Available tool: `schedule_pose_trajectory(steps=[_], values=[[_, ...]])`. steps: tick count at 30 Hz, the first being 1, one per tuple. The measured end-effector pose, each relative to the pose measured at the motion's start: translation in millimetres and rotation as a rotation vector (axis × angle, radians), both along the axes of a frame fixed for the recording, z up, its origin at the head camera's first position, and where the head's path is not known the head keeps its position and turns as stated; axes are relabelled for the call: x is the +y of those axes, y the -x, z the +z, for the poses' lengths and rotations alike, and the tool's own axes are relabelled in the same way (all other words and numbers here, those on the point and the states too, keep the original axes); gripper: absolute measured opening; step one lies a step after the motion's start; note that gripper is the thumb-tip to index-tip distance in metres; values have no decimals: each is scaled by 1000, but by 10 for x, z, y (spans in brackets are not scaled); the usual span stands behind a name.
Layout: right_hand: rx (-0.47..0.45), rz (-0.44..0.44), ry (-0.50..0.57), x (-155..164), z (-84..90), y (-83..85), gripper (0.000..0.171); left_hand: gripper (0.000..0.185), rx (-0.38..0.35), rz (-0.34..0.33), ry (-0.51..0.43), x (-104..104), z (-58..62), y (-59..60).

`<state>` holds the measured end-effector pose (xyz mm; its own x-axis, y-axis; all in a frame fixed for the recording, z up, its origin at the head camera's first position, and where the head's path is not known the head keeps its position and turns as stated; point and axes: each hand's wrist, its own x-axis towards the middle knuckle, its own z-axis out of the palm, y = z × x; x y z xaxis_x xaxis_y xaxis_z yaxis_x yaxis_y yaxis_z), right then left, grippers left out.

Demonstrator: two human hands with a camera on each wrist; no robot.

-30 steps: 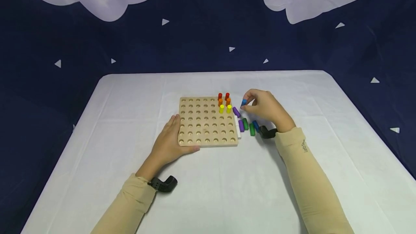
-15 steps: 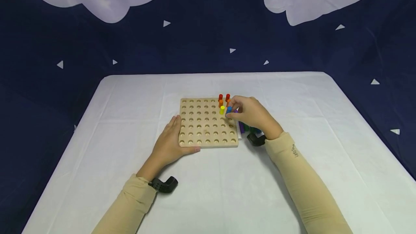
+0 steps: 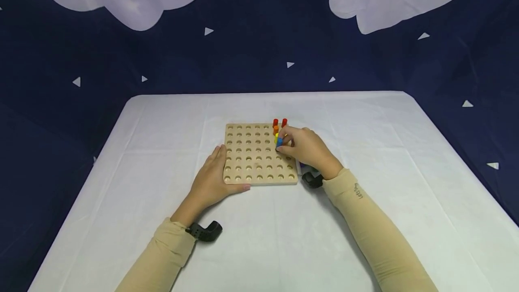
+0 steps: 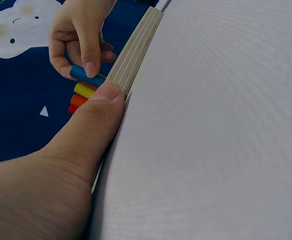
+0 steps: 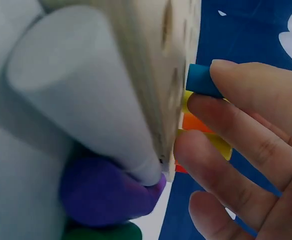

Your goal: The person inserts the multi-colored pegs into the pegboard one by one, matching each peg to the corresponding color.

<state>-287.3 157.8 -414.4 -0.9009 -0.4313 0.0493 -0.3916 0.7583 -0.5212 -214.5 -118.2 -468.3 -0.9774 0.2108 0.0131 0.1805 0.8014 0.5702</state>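
Note:
Thumb and fingertips of my right hand (image 3: 310, 150) pinch a blue peg (image 3: 279, 142) upright over the right part of a wooden pegboard (image 3: 251, 166), in front of the pegs standing there. These are red pegs (image 3: 275, 122) at the back, then orange pegs (image 5: 196, 122) and yellow pegs (image 4: 84, 90), partly covered by the right hand in the head view. My left hand (image 3: 211, 178) rests against the board's left side with straight fingers. Its thumb (image 4: 98, 112) lies along the front edge.
Beside the board's right edge lie white pegs (image 5: 70, 70), a purple peg (image 5: 105, 190) and a green peg (image 5: 105, 232), mostly hidden under the right arm in the head view. White cloth (image 3: 259, 238) covers the table. A dark blue backdrop (image 3: 243, 57) hangs behind.
My right hand has carried the blue peg leftward from beside the board to over its holes, in front of the yellow pegs. My left hand stays at the board's corner.

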Motion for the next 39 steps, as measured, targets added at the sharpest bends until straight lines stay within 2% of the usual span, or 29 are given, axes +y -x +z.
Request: schedule_pose_trajectory(steps=[8,23,28,33,39], values=[[19,-3,-20,-14,-67,-5,22,138,-3,-2,-3,5,-11,-24],[83,20,-82,-55,-74,-49,15,138,-3,-6,-15,10,-18,-29],[93,14,-115,-62,-77,-47,18,138,1,-7,-9,9,-22,-23],[72,5,-111,-32,8,-45,27,138,6,-8,-4,6,-25,-24],[57,-50,-96,127,258,-48,29,139,5,-6,2,1,-14,-14]])
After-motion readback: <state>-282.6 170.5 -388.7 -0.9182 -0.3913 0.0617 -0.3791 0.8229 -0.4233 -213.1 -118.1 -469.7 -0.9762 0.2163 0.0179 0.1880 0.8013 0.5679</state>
